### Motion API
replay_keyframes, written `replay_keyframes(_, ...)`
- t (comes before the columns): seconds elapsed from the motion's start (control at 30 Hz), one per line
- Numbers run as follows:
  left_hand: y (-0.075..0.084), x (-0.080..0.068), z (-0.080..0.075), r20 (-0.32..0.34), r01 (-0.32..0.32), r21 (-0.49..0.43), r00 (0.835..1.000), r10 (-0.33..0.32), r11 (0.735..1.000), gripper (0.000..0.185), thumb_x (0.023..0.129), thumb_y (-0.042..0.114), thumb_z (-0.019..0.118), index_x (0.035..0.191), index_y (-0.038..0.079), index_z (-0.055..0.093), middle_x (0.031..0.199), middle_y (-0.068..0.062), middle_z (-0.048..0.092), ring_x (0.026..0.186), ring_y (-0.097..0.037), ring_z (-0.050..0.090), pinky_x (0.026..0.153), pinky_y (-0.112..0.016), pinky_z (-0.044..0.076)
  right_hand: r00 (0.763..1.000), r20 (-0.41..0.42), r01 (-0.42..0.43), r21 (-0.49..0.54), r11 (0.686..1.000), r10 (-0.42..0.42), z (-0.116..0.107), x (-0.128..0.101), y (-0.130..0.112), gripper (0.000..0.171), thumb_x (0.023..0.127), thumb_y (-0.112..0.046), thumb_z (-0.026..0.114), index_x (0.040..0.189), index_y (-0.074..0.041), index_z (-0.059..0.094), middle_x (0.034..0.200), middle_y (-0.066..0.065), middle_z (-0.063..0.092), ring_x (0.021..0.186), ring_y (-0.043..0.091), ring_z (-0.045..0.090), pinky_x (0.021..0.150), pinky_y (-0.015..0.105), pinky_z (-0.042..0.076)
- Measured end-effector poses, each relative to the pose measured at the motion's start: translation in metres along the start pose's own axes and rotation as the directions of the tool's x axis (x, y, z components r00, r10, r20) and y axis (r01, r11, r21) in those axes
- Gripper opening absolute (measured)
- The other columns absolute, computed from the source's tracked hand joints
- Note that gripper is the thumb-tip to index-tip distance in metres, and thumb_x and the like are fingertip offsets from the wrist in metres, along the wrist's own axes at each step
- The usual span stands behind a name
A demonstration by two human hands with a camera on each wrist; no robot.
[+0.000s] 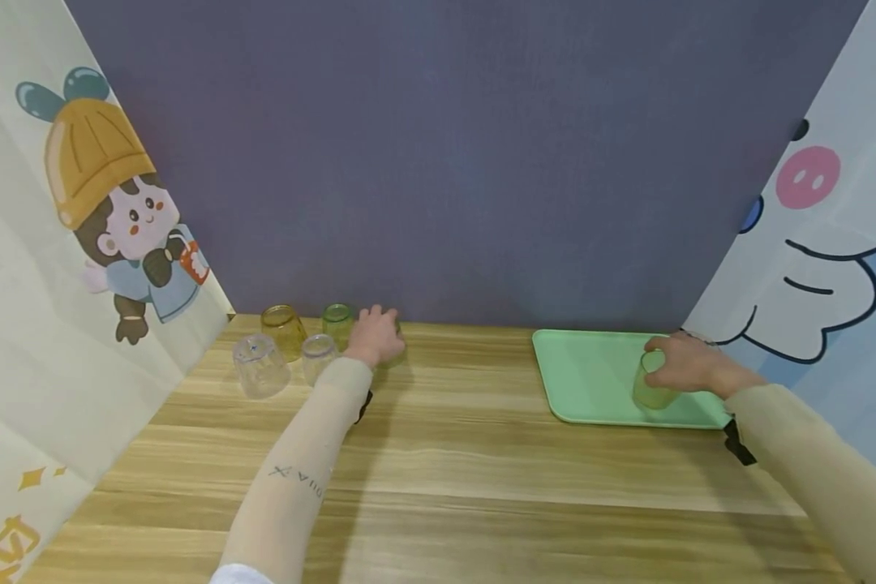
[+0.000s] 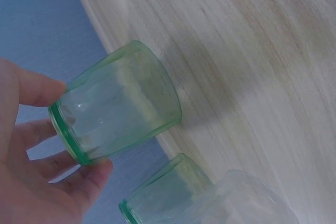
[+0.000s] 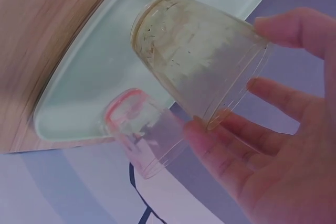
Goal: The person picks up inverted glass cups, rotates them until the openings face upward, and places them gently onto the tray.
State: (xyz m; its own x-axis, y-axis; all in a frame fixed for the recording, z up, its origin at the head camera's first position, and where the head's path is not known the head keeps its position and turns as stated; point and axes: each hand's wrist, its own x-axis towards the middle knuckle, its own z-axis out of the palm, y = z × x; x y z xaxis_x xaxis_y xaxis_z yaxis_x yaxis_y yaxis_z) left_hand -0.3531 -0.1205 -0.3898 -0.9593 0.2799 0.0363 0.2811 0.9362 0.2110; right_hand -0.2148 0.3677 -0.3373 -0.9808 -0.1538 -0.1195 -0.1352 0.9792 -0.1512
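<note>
At the far left of the table, my left hand [image 1: 375, 334] reaches down over a pale green glass [image 2: 118, 103]. Its thumb and fingers grip the thick-edged end of that glass, while the other end faces the tabletop. In the head view the hand mostly hides this glass. On the right, my right hand [image 1: 686, 362] holds a yellowish glass [image 3: 194, 56] by its upper end, close over the light green tray [image 1: 584, 381]. A pink-tinted glass [image 3: 144, 135] stands beside it on the tray, hidden behind the hand in the head view.
Left of my left hand stand a second green glass [image 1: 337, 323], an amber glass [image 1: 283, 332], a clear glass [image 1: 261, 369] and a smaller clear glass [image 1: 318, 361]. A dark wall panel [image 1: 438, 178] rises behind the wooden table [image 1: 482, 478], with printed curtains at both sides.
</note>
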Motion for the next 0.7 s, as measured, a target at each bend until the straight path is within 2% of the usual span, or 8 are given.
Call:
replay_keyframes(0.13,-0.001,0.000,0.002,-0.003,-0.005,0.000,1.000,0.005,1.000,0.056,0.101,0.025,0.051,0.153,0.006,0.043,0.150,-0.025,0.041,0.137,-0.045,0.037,0.111,-0.056,0.038,1.000,-0.004,-0.004,0.001,1.000,0.004,0.001,-0.002,0.006,0.063,0.083,-0.029,0.073,0.130,0.011,0.058,0.134,0.045,0.044,0.122,0.063,0.041,0.087,0.065,0.047)
replay_keyframes(0.33,-0.001,0.000,0.004,-0.006,-0.007,-0.006,1.000,0.007,1.000,0.055,0.101,0.024,0.052,0.152,0.006,0.045,0.148,-0.025,0.043,0.135,-0.045,0.039,0.111,-0.055,0.039,1.000,0.012,-0.025,0.032,0.999,0.025,0.002,-0.008,0.013,0.064,0.083,-0.027,0.072,0.130,0.014,0.056,0.145,0.051,0.026,0.131,0.068,0.024,0.097,0.073,0.038)
replay_keyframes(0.5,0.001,-0.002,0.003,-0.005,0.000,-0.006,1.000,0.000,1.000,0.054,0.101,0.024,0.052,0.152,0.007,0.045,0.149,-0.024,0.042,0.136,-0.044,0.038,0.111,-0.055,0.038,1.000,0.014,-0.029,0.036,0.999,0.028,0.002,-0.010,0.021,0.066,0.083,-0.027,0.072,0.132,0.015,0.054,0.146,0.051,0.023,0.130,0.068,0.028,0.093,0.072,0.042)
replay_keyframes(0.7,0.002,-0.003,0.001,-0.003,0.000,-0.013,1.000,0.000,1.000,0.055,0.100,0.023,0.052,0.152,0.006,0.044,0.148,-0.025,0.042,0.135,-0.044,0.039,0.111,-0.055,0.038,0.998,0.043,-0.054,0.048,0.997,0.052,0.003,-0.012,0.031,0.068,0.087,-0.030,0.070,0.135,0.015,0.051,0.147,0.047,0.027,0.124,0.066,0.039,0.087,0.066,0.048)
